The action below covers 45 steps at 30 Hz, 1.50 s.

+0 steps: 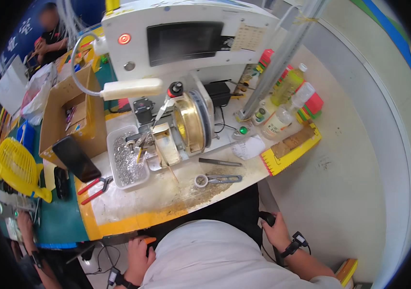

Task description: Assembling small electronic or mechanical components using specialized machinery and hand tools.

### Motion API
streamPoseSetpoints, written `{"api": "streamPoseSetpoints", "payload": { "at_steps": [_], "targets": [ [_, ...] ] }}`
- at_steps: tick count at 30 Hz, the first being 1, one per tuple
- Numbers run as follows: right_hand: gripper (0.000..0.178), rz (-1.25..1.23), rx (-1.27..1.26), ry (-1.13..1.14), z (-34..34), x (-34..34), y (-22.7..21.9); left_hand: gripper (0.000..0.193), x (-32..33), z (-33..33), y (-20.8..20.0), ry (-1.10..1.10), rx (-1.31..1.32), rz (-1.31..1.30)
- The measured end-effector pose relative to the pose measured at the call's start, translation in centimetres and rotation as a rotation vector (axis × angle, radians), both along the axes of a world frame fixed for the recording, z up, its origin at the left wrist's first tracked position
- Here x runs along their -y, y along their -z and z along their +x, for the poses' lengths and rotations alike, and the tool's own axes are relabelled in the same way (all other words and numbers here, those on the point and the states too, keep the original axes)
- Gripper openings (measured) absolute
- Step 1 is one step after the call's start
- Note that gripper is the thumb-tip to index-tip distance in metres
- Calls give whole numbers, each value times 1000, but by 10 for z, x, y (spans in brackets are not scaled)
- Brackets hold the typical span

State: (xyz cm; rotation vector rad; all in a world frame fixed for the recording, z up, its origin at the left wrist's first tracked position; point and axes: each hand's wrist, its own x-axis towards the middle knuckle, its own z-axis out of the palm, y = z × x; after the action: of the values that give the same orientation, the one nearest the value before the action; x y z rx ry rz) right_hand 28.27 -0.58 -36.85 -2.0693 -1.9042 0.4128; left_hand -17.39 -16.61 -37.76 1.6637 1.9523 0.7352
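Observation:
Both my hands are low at my sides, below the workbench's front edge. My left hand point(139, 260) has its fingers curled around a small orange object point(150, 240), only part of which shows. On the other side, my right hand point(277, 232) grips a black rounded object point(266, 218) whose kind I cannot make out. In front stands a white machine point(186, 41) with a dark screen and a round brass drum point(188, 123). Nearest to me on the bench are a grey caliper-like tool point(225, 178), a small white round cup point(200, 181) and a dark flat bar point(220, 162).
A clear tray of small metal parts point(127, 159), red-handled pliers point(94, 189), a phone point(76, 158) and a cardboard box point(53, 127) sit to the left. Bottles point(278, 121) and a yellow box point(290, 150) stand right. A co-worker's hand point(25, 226) is at far left beside a yellow fan point(17, 166).

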Motion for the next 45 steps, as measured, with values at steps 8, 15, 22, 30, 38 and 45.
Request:
{"api": "streamPoseSetpoints", "payload": {
  "at_steps": [8,15,22,30,38,45],
  "targets": [
    [41,-323,-188,293,17,30,-3,56,1,-22,60,2,-144,121],
    [52,-320,-321,139,20,19,-3,56,-74,-30,67,196,-246,-57],
    [57,-127,82,-201,182,111,22,56,-131,-54,44,400,-315,-90],
    [73,-443,561,39,345,239,38,55,-158,-66,19,479,-340,-159],
    [72,-1795,-719,550,293,244,147,56,-184,-80,-2,506,-354,-212],
    [36,-1435,454,-5,388,393,284,56,-206,-95,22,551,-238,-293]
  ]
}}
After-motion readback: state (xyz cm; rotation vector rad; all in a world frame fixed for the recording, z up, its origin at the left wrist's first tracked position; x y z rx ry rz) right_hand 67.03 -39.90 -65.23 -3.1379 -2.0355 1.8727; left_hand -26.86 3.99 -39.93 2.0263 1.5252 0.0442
